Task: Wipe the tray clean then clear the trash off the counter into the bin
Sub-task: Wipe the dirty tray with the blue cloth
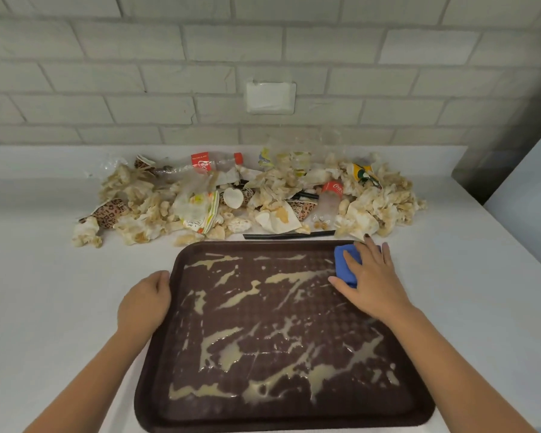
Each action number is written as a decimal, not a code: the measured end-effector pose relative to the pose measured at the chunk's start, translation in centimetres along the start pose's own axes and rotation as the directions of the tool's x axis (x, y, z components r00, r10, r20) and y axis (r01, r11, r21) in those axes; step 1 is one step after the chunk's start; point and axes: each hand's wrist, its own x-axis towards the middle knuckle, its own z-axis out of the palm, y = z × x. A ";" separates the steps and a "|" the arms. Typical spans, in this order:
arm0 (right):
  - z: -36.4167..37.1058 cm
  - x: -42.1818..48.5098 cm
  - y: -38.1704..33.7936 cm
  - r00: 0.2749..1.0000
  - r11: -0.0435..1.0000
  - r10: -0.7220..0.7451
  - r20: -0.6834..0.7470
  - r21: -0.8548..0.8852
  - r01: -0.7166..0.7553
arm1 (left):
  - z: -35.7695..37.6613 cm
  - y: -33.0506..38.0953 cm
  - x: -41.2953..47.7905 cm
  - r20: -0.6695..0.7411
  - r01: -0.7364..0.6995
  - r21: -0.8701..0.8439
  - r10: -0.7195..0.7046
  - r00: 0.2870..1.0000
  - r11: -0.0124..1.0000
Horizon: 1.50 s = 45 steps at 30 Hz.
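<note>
A brown textured tray [272,410] lies on the white counter in front of me, streaked all over with a beige, creamy spill [222,354]. My right hand [372,282] presses flat on a folded blue cloth [345,264] at the tray's far right corner. My left hand [146,303] grips the tray's left rim near the far corner. Behind the tray a wide heap of trash [247,198] stretches along the wall: stained crumpled napkins, leopard-print paper cups, wrappers and two clear plastic bottles [206,164] with red labels.
A black straw [289,235] lies between the heap and the tray's far edge. A grey brick wall with a white plate [270,97] stands behind the counter. A white panel [525,173] rises at the right. No bin is in view.
</note>
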 end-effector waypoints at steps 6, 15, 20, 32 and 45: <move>1.6 -0.4 -2.4 0.985 0.952 0.165 0.055 0.253 -0.174 | 0.9 -0.4 -0.2 -0.035 -0.119 0.057 0.121 0.992 0.991; 1.7 1.3 -7.4 0.985 0.958 0.173 -0.017 0.234 -0.164 | 1.1 -1.0 0.5 -0.013 -0.165 0.107 0.168 0.986 0.980; 1.7 2.3 -11.5 0.995 0.971 0.094 -0.031 0.222 -0.085 | 1.0 -1.0 0.5 -0.011 -0.171 0.103 0.173 0.985 0.980; 0.7 3.8 -20.6 0.977 0.933 -0.209 -0.034 0.292 0.210 | 0.7 -1.1 0.5 -0.007 -0.190 0.056 0.191 0.982 0.980; 0.1 6.1 -25.5 0.899 0.853 -0.437 -0.011 0.312 0.418 | 0.9 -1.2 0.6 -0.012 -0.181 0.060 0.182 0.983 0.982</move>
